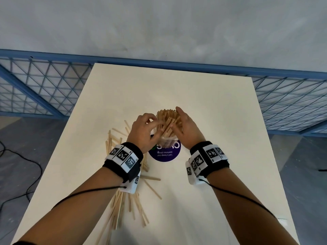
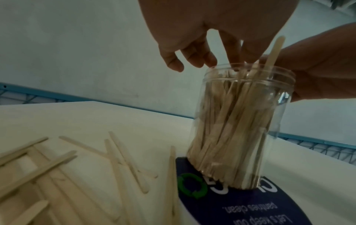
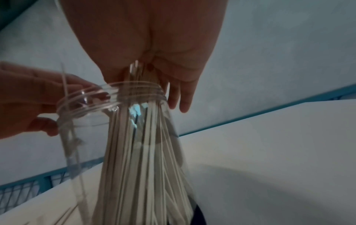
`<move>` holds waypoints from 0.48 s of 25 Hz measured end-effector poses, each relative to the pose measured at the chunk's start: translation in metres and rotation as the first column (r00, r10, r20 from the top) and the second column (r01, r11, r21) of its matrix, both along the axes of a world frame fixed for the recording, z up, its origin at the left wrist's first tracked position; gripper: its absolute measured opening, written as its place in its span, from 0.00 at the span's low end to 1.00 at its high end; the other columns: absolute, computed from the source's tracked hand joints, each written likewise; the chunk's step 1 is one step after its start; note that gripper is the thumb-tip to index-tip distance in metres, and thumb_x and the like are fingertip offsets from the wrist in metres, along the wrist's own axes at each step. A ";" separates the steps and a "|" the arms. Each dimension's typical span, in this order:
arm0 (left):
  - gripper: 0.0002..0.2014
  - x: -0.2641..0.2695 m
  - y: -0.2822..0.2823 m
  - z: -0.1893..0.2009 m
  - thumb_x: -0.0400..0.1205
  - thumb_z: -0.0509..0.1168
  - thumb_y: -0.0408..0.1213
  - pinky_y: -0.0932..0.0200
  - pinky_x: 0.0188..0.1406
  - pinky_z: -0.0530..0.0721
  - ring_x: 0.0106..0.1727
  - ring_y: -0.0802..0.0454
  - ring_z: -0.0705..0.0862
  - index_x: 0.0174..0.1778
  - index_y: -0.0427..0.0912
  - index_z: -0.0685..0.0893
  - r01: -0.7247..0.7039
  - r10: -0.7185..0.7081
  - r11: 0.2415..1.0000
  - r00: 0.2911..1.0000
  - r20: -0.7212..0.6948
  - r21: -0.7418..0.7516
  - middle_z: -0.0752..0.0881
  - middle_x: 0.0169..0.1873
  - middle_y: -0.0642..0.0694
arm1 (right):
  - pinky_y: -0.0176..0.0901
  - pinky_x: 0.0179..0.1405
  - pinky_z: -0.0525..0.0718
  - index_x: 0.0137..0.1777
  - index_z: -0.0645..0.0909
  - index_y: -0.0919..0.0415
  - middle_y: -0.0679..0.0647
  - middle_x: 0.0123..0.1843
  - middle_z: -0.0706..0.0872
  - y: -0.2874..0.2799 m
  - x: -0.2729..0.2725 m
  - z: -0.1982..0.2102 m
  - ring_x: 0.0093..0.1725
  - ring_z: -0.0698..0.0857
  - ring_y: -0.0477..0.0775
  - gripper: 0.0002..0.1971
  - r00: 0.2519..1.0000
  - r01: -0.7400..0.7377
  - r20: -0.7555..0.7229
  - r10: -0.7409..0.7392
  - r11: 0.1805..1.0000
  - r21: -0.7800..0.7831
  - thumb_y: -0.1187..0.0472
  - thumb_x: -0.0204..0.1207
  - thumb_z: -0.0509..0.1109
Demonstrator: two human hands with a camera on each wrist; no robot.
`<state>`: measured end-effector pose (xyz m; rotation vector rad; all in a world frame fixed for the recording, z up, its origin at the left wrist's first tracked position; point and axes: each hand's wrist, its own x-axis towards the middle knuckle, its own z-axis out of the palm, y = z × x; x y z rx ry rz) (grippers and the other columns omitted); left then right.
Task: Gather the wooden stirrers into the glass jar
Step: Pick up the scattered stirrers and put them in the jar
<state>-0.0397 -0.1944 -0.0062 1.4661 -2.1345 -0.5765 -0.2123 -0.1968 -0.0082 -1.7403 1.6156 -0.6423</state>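
A clear jar (image 1: pixel 166 138) (image 2: pixel 240 121) (image 3: pixel 86 106) packed with wooden stirrers stands on a purple round sticker (image 1: pixel 164 154) in mid-table. My left hand (image 1: pixel 154 126) (image 2: pixel 202 60) hovers over the jar mouth with curled fingers. It pinches one stirrer (image 2: pixel 275 48) (image 3: pixel 64 85) that stands upright in the jar. My right hand (image 1: pixel 182 122) (image 3: pixel 148 73) holds the tops of the stirrer bundle (image 1: pixel 168 117) (image 3: pixel 138 152) between thumb and fingers, against the jar's right side. Several loose stirrers (image 1: pixel 123 209) (image 2: pixel 57 167) lie on the table under my left forearm.
The cream table (image 1: pixel 212 103) has bare surface to the right of the jar and behind it. A blue mesh railing (image 1: pixel 44 85) runs past the far edge. Black cables (image 1: pixel 17 156) lie on the floor to the left.
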 end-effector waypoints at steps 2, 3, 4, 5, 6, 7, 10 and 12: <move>0.14 -0.009 -0.004 0.006 0.76 0.62 0.46 0.45 0.49 0.83 0.47 0.41 0.84 0.48 0.45 0.89 -0.015 0.014 0.999 1.000 -0.011 -0.040 0.88 0.44 0.43 | 0.55 0.71 0.74 0.80 0.55 0.58 0.62 0.73 0.73 -0.008 0.001 0.004 0.71 0.73 0.60 0.30 1.000 0.002 -0.009 -0.002 1.000 -0.017 0.59 0.80 0.61; 0.12 -0.013 -0.006 0.010 0.76 0.64 0.43 0.47 0.49 0.83 0.46 0.41 0.86 0.48 0.44 0.90 -0.029 0.028 0.999 0.999 -0.034 -0.020 0.90 0.43 0.43 | 0.53 0.72 0.73 0.80 0.55 0.56 0.62 0.73 0.72 -0.009 0.003 0.005 0.71 0.73 0.59 0.30 1.000 -0.001 -0.008 0.001 1.000 -0.027 0.61 0.80 0.61; 0.10 -0.017 -0.009 0.011 0.76 0.66 0.39 0.51 0.51 0.83 0.45 0.42 0.87 0.48 0.43 0.90 -0.048 0.049 0.999 0.996 -0.070 0.010 0.91 0.42 0.42 | 0.49 0.74 0.71 0.80 0.56 0.56 0.62 0.75 0.71 -0.010 0.004 0.005 0.73 0.72 0.58 0.28 1.000 -0.006 -0.009 0.006 0.999 -0.037 0.62 0.81 0.60; 0.08 -0.020 -0.010 0.014 0.77 0.67 0.36 0.58 0.51 0.83 0.45 0.44 0.89 0.49 0.41 0.89 -0.068 0.072 0.996 0.992 -0.099 0.051 0.92 0.43 0.42 | 0.43 0.76 0.67 0.79 0.59 0.58 0.61 0.77 0.70 -0.010 0.007 0.003 0.75 0.70 0.58 0.26 1.000 -0.017 -0.019 0.016 0.999 -0.051 0.64 0.81 0.58; 0.08 -0.022 -0.012 0.015 0.77 0.67 0.34 0.62 0.51 0.81 0.45 0.45 0.89 0.49 0.41 0.89 -0.075 0.085 0.993 0.990 -0.110 0.087 0.92 0.43 0.41 | 0.38 0.76 0.62 0.78 0.62 0.60 0.60 0.78 0.68 -0.009 0.009 0.001 0.77 0.67 0.58 0.24 0.999 -0.030 -0.043 0.027 0.997 -0.070 0.65 0.82 0.57; 0.08 -0.024 -0.012 0.016 0.77 0.67 0.34 0.62 0.52 0.82 0.45 0.45 0.89 0.49 0.41 0.89 -0.068 0.078 0.992 0.992 -0.096 0.107 0.92 0.43 0.41 | 0.37 0.77 0.59 0.77 0.64 0.62 0.59 0.80 0.66 -0.007 0.010 -0.001 0.79 0.65 0.58 0.23 0.997 -0.040 -0.073 0.034 0.995 -0.087 0.66 0.82 0.57; 0.14 -0.026 -0.006 0.017 0.76 0.62 0.43 0.50 0.56 0.84 0.44 0.42 0.89 0.50 0.44 0.90 -0.010 0.014 0.993 0.999 -0.032 0.120 0.92 0.41 0.40 | 0.45 0.81 0.59 0.76 0.66 0.64 0.59 0.80 0.65 -0.002 0.011 -0.006 0.80 0.62 0.59 0.22 0.996 -0.033 -0.089 0.022 0.992 -0.123 0.64 0.82 0.56; 0.17 -0.021 0.000 0.019 0.75 0.58 0.46 0.46 0.56 0.82 0.42 0.39 0.88 0.50 0.45 0.89 0.004 -0.002 0.994 1.000 -0.015 0.109 0.92 0.39 0.39 | 0.51 0.81 0.62 0.76 0.65 0.65 0.60 0.80 0.66 0.003 0.010 -0.007 0.79 0.64 0.58 0.28 0.999 -0.049 0.002 0.050 0.989 -0.137 0.50 0.80 0.55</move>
